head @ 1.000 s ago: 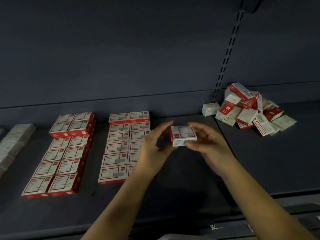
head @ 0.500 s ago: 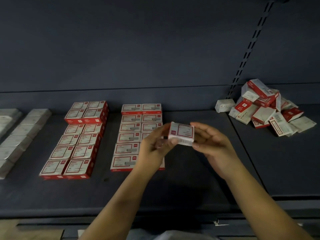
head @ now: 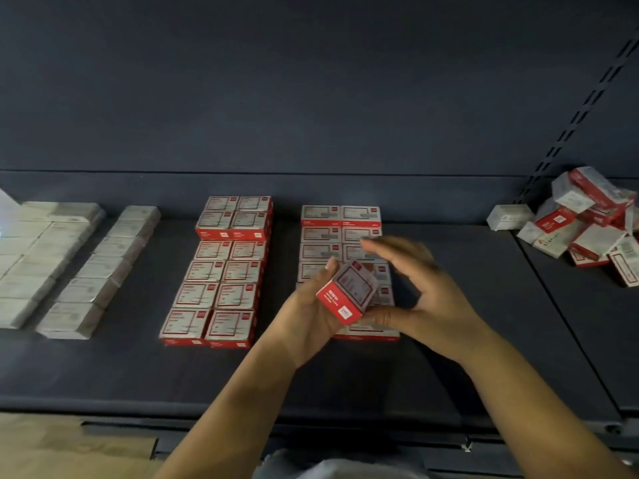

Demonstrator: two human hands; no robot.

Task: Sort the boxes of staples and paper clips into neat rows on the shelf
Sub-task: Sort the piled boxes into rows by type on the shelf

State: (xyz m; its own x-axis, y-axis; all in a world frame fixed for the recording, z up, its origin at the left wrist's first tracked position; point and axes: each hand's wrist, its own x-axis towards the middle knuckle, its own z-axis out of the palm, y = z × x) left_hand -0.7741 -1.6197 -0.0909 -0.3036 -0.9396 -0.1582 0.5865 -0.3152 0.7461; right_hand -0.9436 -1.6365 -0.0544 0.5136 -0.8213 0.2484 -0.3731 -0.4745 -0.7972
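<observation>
Box (head: 347,292) red and white, tilted, held in the air between both hands, just over the near end of the right red row (head: 340,233). Left hand (head: 311,314) grips it from below and the left, fingers curled round its edge. Right hand (head: 420,286) cups beside it, thumb at the lower corner, fingers spread and blurred; whether they touch the top I cannot tell. Step judged: orienting one box before placing. Next move calls for levelling it, label up, and seating it flush on that row. Left of the hands: second red row (head: 221,271), pale rows (head: 86,271). Far right: unsorted pile (head: 584,223) on the shelf (head: 466,340).
</observation>
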